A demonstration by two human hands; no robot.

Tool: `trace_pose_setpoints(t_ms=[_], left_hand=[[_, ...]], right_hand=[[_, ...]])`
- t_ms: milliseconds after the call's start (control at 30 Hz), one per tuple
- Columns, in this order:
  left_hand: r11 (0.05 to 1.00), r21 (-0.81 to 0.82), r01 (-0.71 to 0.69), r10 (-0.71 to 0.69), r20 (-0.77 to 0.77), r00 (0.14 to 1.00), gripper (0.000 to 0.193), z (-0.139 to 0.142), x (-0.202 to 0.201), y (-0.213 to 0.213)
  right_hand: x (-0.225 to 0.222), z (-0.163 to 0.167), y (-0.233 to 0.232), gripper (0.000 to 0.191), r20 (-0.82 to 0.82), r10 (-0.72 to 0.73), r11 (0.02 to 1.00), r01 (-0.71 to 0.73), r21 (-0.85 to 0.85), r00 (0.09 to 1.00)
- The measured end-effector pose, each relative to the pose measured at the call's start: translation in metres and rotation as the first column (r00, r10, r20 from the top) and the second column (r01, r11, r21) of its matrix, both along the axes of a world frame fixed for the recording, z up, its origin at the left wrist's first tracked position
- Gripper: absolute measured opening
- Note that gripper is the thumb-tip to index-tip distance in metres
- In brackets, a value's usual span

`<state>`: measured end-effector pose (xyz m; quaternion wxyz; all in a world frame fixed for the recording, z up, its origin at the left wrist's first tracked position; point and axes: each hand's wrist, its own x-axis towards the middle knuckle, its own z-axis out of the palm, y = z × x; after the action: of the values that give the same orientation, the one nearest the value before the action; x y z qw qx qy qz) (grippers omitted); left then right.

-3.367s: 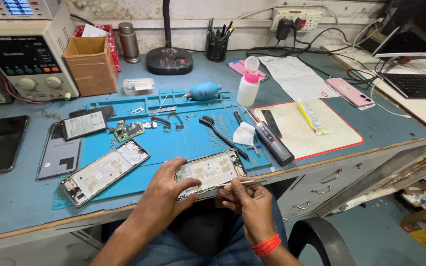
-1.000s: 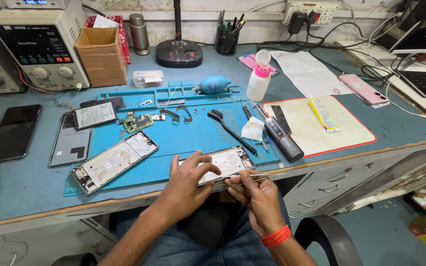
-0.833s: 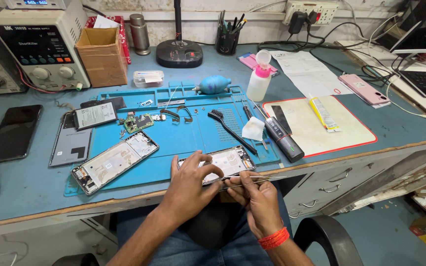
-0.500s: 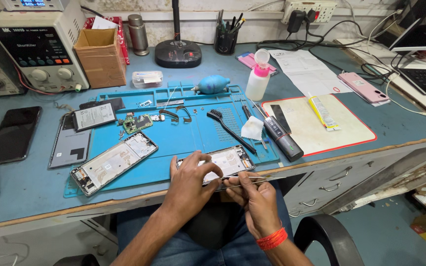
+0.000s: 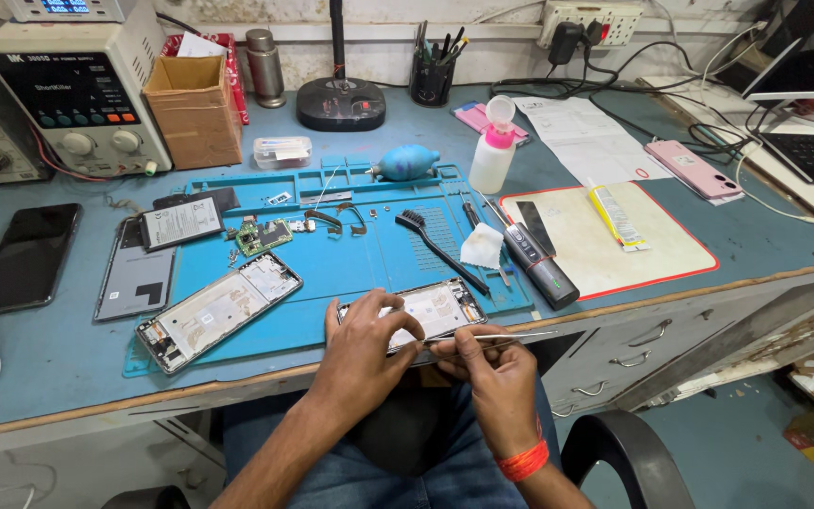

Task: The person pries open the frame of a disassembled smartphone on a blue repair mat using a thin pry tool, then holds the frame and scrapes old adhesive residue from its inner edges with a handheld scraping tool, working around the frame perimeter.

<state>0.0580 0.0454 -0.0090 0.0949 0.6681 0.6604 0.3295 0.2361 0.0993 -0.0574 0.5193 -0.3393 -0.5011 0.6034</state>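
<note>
Right at the mat's near edge, left hand (image 5: pixel 362 341) clamped the opened phone frame (image 5: pixel 429 311), fingers curled over its left end. Right hand (image 5: pixel 492 363) pinched thin metal tweezers (image 5: pixel 511 336), lying flat along the frame's near edge, tips pointing to 3 o'clock. Frame sat on the blue repair mat (image 5: pixel 350 269), at 6 o'clock of it. Second opened phone (image 5: pixel 219 311) lay at 9 o'clock of the hands, tilted. Black brush (image 5: pixel 437 247) and white wipe (image 5: pixel 482 247) at 12 to 1 o'clock. Black pen-shaped tool (image 5: pixel 541 266) at 2 o'clock, beside a red-edged white pad (image 5: pixel 652 254). Small green circuit board (image 5: pixel 261 236) at 11 o'clock.
</note>
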Motion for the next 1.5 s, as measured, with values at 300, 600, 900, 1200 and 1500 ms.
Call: trace_pose_setpoints(t_ms=[300,600,900,1200,1500], left_hand=[[0.999,0.05,0.015,-0.014,-0.007,1.0,0.012,-0.001,-0.001,-0.001],[1.0,0.018,0.003,-0.003,-0.008,1.0,0.014,-0.005,0.0,0.0],[0.993,0.119,0.026,-0.026,-0.005,1.0,0.015,-0.014,-0.003,0.0],[0.996,0.089,0.02,-0.022,0.024,0.999,0.014,-0.014,-0.004,-0.001],[0.999,0.035,0.011,-0.011,0.003,1.0,0.014,-0.013,-0.003,0.0]], right_hand=[[-0.003,0.01,-0.004,0.02,0.065,-0.015,0.995,0.008,0.104,0.998],[-0.002,0.018,-0.003,0.02,0.191,0.007,0.994,-0.027,0.105,0.982],[-0.003,-0.007,0.01,0.021,-0.198,0.061,0.959,-0.113,-0.261,0.978],[-0.002,-0.004,0.009,0.021,-0.192,0.063,0.967,-0.107,-0.23,0.979],[0.002,0.008,0.003,0.022,0.015,0.054,0.998,-0.055,0.036,0.998]])
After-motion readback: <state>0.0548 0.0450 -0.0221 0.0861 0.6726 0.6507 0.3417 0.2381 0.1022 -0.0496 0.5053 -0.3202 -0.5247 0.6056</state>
